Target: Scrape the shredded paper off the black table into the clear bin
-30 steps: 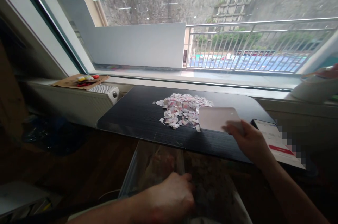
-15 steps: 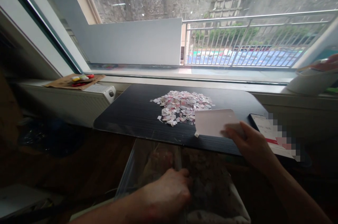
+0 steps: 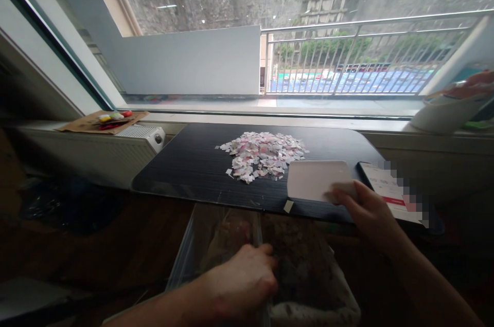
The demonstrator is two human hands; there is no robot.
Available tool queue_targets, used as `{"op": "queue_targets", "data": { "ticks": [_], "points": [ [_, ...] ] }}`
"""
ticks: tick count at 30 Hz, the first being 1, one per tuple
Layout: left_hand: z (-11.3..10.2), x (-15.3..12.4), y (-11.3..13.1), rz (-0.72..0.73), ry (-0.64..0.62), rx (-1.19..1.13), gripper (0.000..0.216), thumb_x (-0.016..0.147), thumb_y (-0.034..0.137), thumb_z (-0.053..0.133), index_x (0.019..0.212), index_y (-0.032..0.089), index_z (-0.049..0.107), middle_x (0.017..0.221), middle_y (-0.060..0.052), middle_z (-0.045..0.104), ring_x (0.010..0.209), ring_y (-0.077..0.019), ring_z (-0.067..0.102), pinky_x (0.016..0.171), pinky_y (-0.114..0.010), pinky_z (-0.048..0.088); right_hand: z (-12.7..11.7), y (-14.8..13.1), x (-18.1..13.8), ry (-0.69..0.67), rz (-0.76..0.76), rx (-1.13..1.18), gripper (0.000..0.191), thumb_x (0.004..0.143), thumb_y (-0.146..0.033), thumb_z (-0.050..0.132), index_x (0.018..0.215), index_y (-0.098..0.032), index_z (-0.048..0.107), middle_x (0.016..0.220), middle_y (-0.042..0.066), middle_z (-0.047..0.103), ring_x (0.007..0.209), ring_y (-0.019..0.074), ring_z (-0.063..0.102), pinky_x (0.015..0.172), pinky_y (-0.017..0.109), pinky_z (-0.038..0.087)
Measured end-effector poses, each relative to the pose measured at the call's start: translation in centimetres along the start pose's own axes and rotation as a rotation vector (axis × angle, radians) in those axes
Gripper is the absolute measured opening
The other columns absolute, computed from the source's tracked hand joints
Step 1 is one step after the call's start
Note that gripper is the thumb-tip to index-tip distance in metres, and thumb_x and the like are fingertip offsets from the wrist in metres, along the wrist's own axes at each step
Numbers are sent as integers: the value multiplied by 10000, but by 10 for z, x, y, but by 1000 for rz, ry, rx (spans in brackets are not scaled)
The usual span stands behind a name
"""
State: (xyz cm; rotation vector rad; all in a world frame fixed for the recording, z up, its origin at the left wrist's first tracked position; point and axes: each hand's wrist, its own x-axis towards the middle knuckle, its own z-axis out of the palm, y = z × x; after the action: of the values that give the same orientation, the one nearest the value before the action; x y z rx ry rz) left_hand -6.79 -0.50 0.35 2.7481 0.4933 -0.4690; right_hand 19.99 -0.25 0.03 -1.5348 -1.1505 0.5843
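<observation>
My right hand (image 3: 358,201) pinches a white rectangular card (image 3: 314,180), held just above the front right of the dark table (image 3: 170,162). Left of the card lies a heap of small cut paper pieces (image 3: 266,152), white with pink tints. A single paper square (image 3: 288,206) is at the table's front edge, just below the card's lower left corner. Under that edge, my left hand (image 3: 250,273) is closed at the rim of a clear plastic bin (image 3: 185,250); its fingertips are partly hidden. Right of that rim is a pale-lined container (image 3: 343,286) with a dark, unclear inside.
A phone (image 3: 389,196) with a lit screen lies on the table's right side. Cardboard with small colourful items (image 3: 116,117) rests over the radiator (image 3: 116,147) at left. A white pot (image 3: 436,116) stands on the windowsill at right. Dark plastic bags (image 3: 69,203) sit on the floor.
The paper square at the card's lower left corner has come away from it and dropped slightly to the table's front edge. Both hands keep their grip; the view has shifted a little.
</observation>
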Motion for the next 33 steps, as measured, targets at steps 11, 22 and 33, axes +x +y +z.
{"op": "queue_targets", "data": {
  "ticks": [11, 22, 33],
  "points": [
    [-1, 0, 1, 8, -18, 3, 88, 777, 202, 648, 700, 159, 641, 822, -73, 637, 880, -252, 570, 566, -334, 381, -13, 12, -7, -51, 97, 140, 157, 802, -379, 714, 874, -242, 742, 803, 17, 770, 749, 216, 706, 691, 304, 579],
    [-8, 0, 3, 10, -46, 11, 106, 813, 180, 646, 714, 151, 666, 846, -75, 654, 916, -254, 572, 502, -350, 251, -9, 4, 3, 43, 88, 89, 157, 776, -393, 721, 849, -255, 727, 759, -6, 748, 711, 195, 687, 669, 289, 571],
    [1, 6, 3, 41, -12, 26, 149, 817, 195, 662, 683, 139, 633, 801, -52, 659, 830, -221, 571, 468, -325, 234, 20, -5, 34, 180, -118, -166, 273, 774, -447, 652, 884, -208, 721, 771, 55, 775, 701, 229, 716, 660, 333, 551]
  ]
}}
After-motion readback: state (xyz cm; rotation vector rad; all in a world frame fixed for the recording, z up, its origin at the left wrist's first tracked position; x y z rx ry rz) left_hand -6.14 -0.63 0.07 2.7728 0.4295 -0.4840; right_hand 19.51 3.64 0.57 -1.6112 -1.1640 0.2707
